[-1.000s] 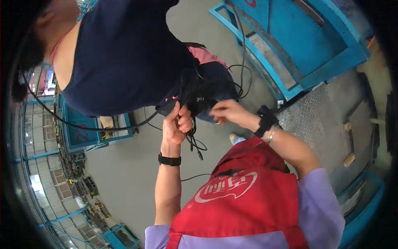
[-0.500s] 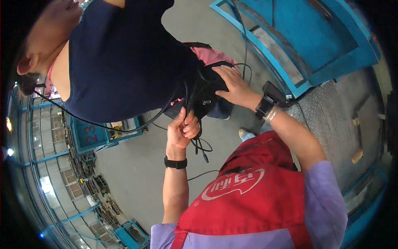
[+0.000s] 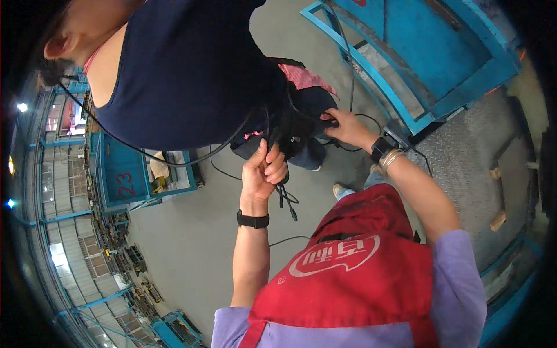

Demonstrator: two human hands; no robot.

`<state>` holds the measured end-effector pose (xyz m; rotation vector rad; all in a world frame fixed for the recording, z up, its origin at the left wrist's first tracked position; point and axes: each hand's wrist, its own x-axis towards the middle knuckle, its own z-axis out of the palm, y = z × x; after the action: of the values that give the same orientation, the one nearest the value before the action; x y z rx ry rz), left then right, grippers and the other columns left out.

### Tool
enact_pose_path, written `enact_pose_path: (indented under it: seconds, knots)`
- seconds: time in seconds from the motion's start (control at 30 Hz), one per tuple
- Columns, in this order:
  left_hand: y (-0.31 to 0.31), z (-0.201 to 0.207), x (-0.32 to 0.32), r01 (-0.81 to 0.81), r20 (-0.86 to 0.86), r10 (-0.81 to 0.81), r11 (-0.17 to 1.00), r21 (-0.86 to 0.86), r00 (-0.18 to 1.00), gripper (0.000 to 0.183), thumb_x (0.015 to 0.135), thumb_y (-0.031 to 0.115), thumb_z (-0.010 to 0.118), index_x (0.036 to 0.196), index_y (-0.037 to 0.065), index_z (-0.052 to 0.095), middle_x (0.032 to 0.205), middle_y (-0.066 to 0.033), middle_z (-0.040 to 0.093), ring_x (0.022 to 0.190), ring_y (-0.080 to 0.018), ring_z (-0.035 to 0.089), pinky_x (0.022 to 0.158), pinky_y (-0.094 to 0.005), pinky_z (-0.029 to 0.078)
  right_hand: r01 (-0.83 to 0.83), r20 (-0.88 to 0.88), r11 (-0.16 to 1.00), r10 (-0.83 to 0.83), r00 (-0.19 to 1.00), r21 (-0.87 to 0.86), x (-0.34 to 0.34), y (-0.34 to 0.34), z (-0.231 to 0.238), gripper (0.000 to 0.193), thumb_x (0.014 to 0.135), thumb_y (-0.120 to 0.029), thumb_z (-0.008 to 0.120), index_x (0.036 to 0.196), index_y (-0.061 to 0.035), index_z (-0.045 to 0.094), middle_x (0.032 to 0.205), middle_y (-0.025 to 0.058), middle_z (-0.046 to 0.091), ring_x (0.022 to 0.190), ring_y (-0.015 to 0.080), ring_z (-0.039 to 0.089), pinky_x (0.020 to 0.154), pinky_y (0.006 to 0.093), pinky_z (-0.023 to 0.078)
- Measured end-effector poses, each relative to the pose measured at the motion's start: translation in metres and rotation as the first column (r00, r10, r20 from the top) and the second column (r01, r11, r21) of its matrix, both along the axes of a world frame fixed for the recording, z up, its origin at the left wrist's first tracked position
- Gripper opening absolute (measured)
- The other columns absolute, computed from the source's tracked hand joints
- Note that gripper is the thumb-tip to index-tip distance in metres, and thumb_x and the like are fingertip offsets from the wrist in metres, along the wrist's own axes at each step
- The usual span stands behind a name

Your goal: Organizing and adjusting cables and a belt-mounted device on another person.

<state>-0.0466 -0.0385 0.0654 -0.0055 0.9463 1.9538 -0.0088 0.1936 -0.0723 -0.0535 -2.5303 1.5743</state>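
Note:
My left hand (image 3: 264, 172) is closed round a bundle of black cables (image 3: 288, 200), whose looped lower ends and a plug hang below my fist. It is held against the waist of a person in a dark blue sleeveless top (image 3: 191, 75). At that waist sits a dark bag or pouch (image 3: 297, 140), partly hidden by cables. To its right, my right hand (image 3: 350, 130) has its fingers curled and pinched at something black that I cannot make out. Pink checked cloth (image 3: 304, 78) shows just above. One long black cable (image 3: 180, 165) runs from the person's neck down to the waist.
A blue metal cart (image 3: 429, 58) stands at the upper right, with a thin cable hanging beside it. Textured metal plate (image 3: 458, 156) covers the floor there. Another blue cart (image 3: 119, 174) is at the left, and racks of parts line the wall at the far left.
My right hand, flat with fingers stretched over the pouch before, has shifted right and curled its fingers. My left hand still grips the cables. The other person appears slightly farther right.

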Motion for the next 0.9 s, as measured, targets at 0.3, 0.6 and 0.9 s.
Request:
enact_pose_path:
  seconds: [0.3, 0.6, 0.9]
  knots:
    - [0.004, 0.006, 0.004, 0.03, -0.064, -0.03, 1.0, -0.001, 0.997, 0.04, 0.096, 0.039, 0.033, 0.067, 0.012, 0.037, 0.05, 0.003, 0.028, 0.04, -0.0076, 0.022, 0.039, -0.0223, 0.019, 0.192, 0.153, 0.953, -0.231, 0.961, 0.234, -0.015, -0.072, -0.018, 0.054, 0.065, -0.034, 0.07, 0.103, 0.0009, 0.054, 0.09, 0.0155, 0.063, 0.09, 0.0339, 0.059, 0.086, 0.0425, 0.04]
    - [0.008, 0.007, 0.006, 0.081, -0.1, -0.085, 0.996, -0.043, 0.991, 0.04, 0.096, 0.04, 0.033, 0.067, 0.013, 0.037, 0.05, 0.0034, 0.028, 0.04, -0.0076, 0.023, 0.04, -0.0224, 0.019, 0.19, 0.122, 0.981, -0.195, 0.973, 0.05, 0.003, -0.111, -0.015, 0.089, 0.052, -0.035, 0.082, 0.117, 0.0058, 0.036, 0.116, 0.0271, 0.046, 0.107, 0.0405, 0.048, 0.088, 0.0417, 0.043]
    - [0.006, 0.01, 0.012, 0.058, -0.12, -0.073, 0.99, -0.127, 0.99, 0.041, 0.095, 0.044, 0.035, 0.068, 0.013, 0.037, 0.052, 0.0033, 0.028, 0.042, -0.008, 0.024, 0.041, -0.0225, 0.021, 0.366, -0.016, 0.929, -0.366, 0.93, 0.055, 0.016, -0.088, -0.051, 0.028, 0.081, -0.016, 0.055, 0.104, -0.001, 0.049, 0.086, 0.0212, 0.062, 0.081, 0.0398, 0.058, 0.069, 0.0475, 0.046]
